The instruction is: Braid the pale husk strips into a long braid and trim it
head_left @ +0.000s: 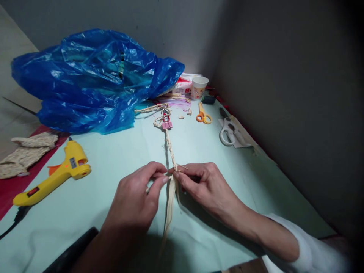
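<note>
A pale braid (170, 148) of flat plant-like strips runs toward me from a pink binder clip (167, 124) on the table. At the braid's near end, my right hand (203, 182) pinches it between thumb and forefinger. My left hand (139, 189) is just beside it, thumb and forefinger closed on a strand whose short end shows near the fingertips. Loose strips (170, 199) hang from the braid's end toward me, between the two hands. Another braided length (150, 109) lies behind the clip.
A yellow glue gun (61, 170) lies at left, near woven pieces (27, 153). A big blue plastic bag (93, 79) fills the back left. Farther back are a paper cup (199, 89), orange scissors (202, 115) and white-handled scissors (227, 132). A wall (284, 94) borders the right side.
</note>
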The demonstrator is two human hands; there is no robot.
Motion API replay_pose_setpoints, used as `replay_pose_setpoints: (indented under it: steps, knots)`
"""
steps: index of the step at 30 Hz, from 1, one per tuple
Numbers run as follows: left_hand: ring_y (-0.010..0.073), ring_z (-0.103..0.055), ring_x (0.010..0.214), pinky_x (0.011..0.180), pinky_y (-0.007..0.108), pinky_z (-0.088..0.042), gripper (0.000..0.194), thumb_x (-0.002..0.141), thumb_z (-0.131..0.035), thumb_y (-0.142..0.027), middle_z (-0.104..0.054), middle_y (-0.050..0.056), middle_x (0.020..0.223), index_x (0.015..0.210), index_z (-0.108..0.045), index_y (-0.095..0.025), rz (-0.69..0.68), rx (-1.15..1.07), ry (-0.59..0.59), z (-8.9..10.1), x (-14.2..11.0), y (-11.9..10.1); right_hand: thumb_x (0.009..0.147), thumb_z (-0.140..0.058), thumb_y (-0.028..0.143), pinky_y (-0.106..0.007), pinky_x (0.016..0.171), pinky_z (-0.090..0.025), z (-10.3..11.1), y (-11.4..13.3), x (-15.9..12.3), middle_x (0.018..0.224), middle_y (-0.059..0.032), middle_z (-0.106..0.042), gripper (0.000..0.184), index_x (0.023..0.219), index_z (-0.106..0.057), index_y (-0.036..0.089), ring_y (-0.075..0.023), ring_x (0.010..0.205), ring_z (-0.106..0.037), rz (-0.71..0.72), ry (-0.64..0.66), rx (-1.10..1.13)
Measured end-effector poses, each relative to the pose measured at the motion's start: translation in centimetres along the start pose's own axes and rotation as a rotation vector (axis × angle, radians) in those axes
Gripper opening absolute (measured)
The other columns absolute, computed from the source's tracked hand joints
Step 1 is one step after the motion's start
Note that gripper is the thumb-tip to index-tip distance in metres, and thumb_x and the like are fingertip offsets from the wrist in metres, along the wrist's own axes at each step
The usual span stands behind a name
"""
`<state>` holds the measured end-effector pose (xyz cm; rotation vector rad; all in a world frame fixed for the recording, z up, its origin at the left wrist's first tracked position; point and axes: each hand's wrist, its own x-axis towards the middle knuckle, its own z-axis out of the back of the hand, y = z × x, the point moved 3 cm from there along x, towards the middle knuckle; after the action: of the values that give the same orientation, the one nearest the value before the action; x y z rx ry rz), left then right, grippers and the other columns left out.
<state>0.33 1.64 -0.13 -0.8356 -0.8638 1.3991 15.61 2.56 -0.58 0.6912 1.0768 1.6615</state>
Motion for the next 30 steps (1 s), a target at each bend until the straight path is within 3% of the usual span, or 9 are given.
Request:
replay_pose_setpoints:
  steps: [5, 8, 11, 13, 15, 19, 22, 26, 30]
  knots:
    - [0.0165, -0.052, 0.062, 0.056, 0.023, -0.036, 0.021, 0.080, -0.059, -0.036, -0.062, 0.000, 0.061, 0.066, -0.068, -0.023, 0.088, 0.072, 0.156, 1.3, 0.7, 0.1, 0.088, -0.044, 0.020, -0.024, 0.052, -0.022, -0.1, -0.1, 0.0, 0.059, 0.0041, -0.031, 0.029, 0.059, -0.044, 0.016, -0.0084, 0.056, -0.027, -0.007, 0.013, -0.004]
    - [0.0158, -0.052, 0.064, 0.057, 0.022, -0.038, 0.024, 0.080, -0.059, -0.040, -0.061, 0.000, 0.064, 0.068, -0.067, -0.021, 0.167, -0.048, 0.286, 1.6, 0.9, -0.1, 0.088, -0.044, 0.021, -0.024, 0.053, -0.025, -0.2, -0.1, 0.0, 0.059, 0.0037, -0.037, 0.028, 0.061, -0.050, 0.016, -0.0086, 0.057, -0.031, -0.002, 0.018, 0.027]
    - [0.0154, -0.054, 0.064, 0.057, 0.021, -0.039, 0.023, 0.080, -0.059, -0.039, -0.063, 0.001, 0.066, 0.070, -0.067, -0.020, 0.157, -0.112, 0.289, 1.2, 0.3, -0.4, 0.089, -0.043, 0.020, -0.023, 0.058, -0.032, -0.1, 0.0, 0.0, 0.063, 0.0024, -0.049, 0.027, 0.068, -0.059, 0.015, -0.0099, 0.060, -0.041, 0.003, 0.026, 0.092]
    - [0.0145, -0.054, 0.060, 0.054, 0.022, -0.039, 0.021, 0.081, -0.059, -0.036, -0.065, 0.001, 0.065, 0.070, -0.068, -0.020, 0.066, -0.054, 0.227, 0.4, -0.6, -0.7, 0.089, -0.044, 0.022, -0.023, 0.062, -0.036, -0.1, 0.1, 0.0, 0.068, 0.0010, -0.056, 0.027, 0.071, -0.063, 0.015, -0.0117, 0.066, -0.048, 0.005, 0.057, 0.161]
    - [0.0132, -0.053, 0.054, 0.054, 0.022, -0.039, 0.018, 0.083, -0.057, -0.028, -0.065, 0.000, 0.063, 0.071, -0.068, -0.021, -0.129, 0.065, 0.107, -0.4, -1.5, -0.9, 0.090, -0.047, 0.025, -0.024, 0.069, -0.040, -0.1, 0.2, 0.1, 0.076, -0.0012, -0.063, 0.027, 0.073, -0.066, 0.015, -0.0141, 0.074, -0.055, 0.005, 0.093, 0.256]
    - [0.0155, -0.063, 0.064, 0.062, 0.025, -0.047, 0.019, 0.088, -0.047, -0.015, -0.069, 0.003, 0.075, 0.088, -0.066, -0.019, -0.565, 0.331, -0.070, -2.0, -3.1, -0.2, 0.087, -0.056, 0.028, -0.029, 0.084, -0.042, 0.0, 0.1, 0.4, 0.092, -0.0072, -0.069, 0.024, 0.078, -0.072, 0.012, -0.0184, 0.091, -0.060, -0.042, 0.110, 0.459]
    - [0.0190, -0.068, 0.078, 0.069, 0.027, -0.052, 0.021, 0.086, -0.050, -0.008, -0.073, 0.011, 0.094, 0.104, -0.060, -0.012, -0.795, 0.571, -0.205, -2.8, -3.7, 0.8, 0.086, -0.059, 0.030, -0.030, 0.084, -0.042, -0.2, -0.4, 0.4, 0.092, -0.0084, -0.069, 0.025, 0.084, -0.074, 0.011, -0.0172, 0.088, -0.060, -0.107, 0.164, 0.575]
    - [0.0221, -0.069, 0.083, 0.069, 0.030, -0.054, 0.026, 0.082, -0.052, -0.005, -0.073, 0.015, 0.096, 0.107, -0.060, -0.008, -0.897, 0.783, -0.239, -3.4, -4.3, 0.9, 0.087, -0.060, 0.035, -0.028, 0.078, -0.042, -0.3, -0.9, 0.3, 0.088, -0.0068, -0.067, 0.027, 0.091, -0.074, 0.012, -0.0142, 0.079, -0.059, -0.146, 0.232, 0.698]
    - [0.0192, -0.063, 0.070, 0.065, 0.031, -0.049, 0.011, 0.085, -0.055, -0.014, -0.071, 0.005, 0.077, 0.083, -0.065, -0.018, -0.815, 0.609, -0.128, -1.7, -4.2, -1.1, 0.086, -0.061, 0.034, -0.027, 0.072, -0.040, -0.3, -1.1, 0.3, 0.094, -0.0066, -0.066, 0.025, 0.080, -0.073, 0.013, -0.0126, 0.075, -0.057, -0.129, 0.230, 0.695]
